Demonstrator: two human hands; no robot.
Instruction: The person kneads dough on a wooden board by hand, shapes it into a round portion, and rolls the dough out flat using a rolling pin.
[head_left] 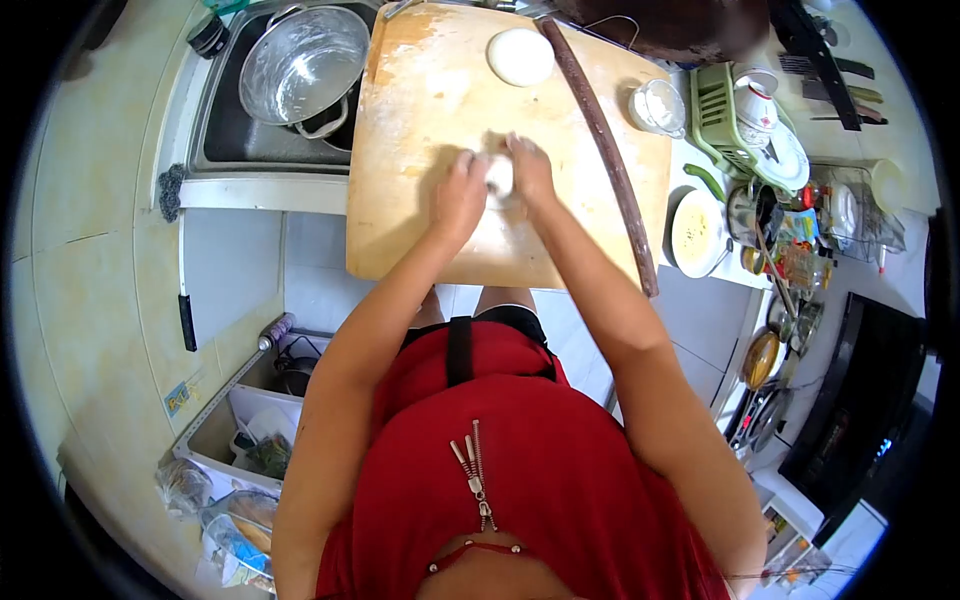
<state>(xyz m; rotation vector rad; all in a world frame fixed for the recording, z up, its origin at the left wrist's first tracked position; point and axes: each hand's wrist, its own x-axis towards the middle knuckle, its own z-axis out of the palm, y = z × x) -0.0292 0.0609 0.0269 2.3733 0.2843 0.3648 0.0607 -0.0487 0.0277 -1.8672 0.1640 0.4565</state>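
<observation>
Dough piece [499,178] sits on the wooden board [400,235], right between the two hands, so I'm calling that the clock center. Left hand [462,192] comes in around 8 to 9 o'clock with the fingers bent, up against the dough as far as I can see. Right hand [530,172] is over at 3 o'clock, just beside the dough, fingers pointing toward 11. Gap between the hands is narrow, pretty much the width of that piece. Can't tell whether either one is properly gripping it or just pressing, since the fingertips are blurry.

Bigger round of dough [521,57] lies up at 12, well apart from the hands. Long dark rolling pin [600,125] runs down the board's right side from about 12:30 to 4, its lower end poking past the edge. Glass jar [657,107] stands at 2. Off the board, green dish rack [710,125] with crockery is at 2:30, and a white bowl [697,235] with something yellowish is at 3:30. Metal pot [270,80] is in the sink [250,165] at 10.
</observation>
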